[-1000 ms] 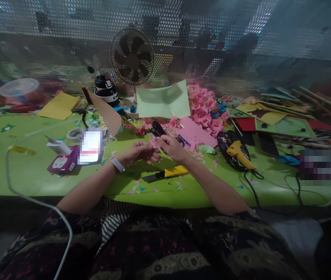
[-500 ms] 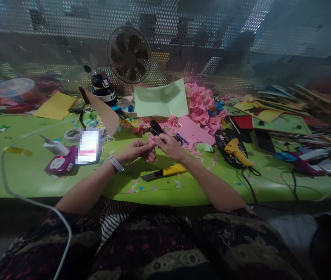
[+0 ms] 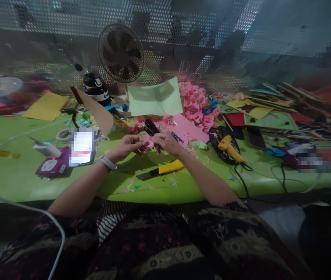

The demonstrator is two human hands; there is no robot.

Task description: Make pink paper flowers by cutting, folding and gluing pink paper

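A small piece of pink paper [image 3: 148, 141] is pinched between both hands above the green table. My left hand [image 3: 129, 147], with a white band on its wrist, holds the left side of it. On the paper's right side are the closed fingers of my right hand [image 3: 168, 143]. Just behind the hands lies a black stapler [image 3: 151, 126]. Nearer to me, a yellow-handled utility knife [image 3: 165, 168] rests on the table with its blade to the left. A pink paper sheet [image 3: 190, 128] lies beyond my right hand, in front of heaped pink paper flowers [image 3: 196, 103].
A lit phone [image 3: 81, 147] and a purple power socket [image 3: 51, 162] stand at the left, with a white cable [image 3: 16, 200] looping toward me. On the right is a yellow glue gun [image 3: 231, 147] with a black cord. A fan [image 3: 121, 53] stands behind, and paper scraps litter the table.
The view has shifted slightly, so the table things appear farther left. My hands have drawn a little apart, and more of the pink paper shows between my fingers.
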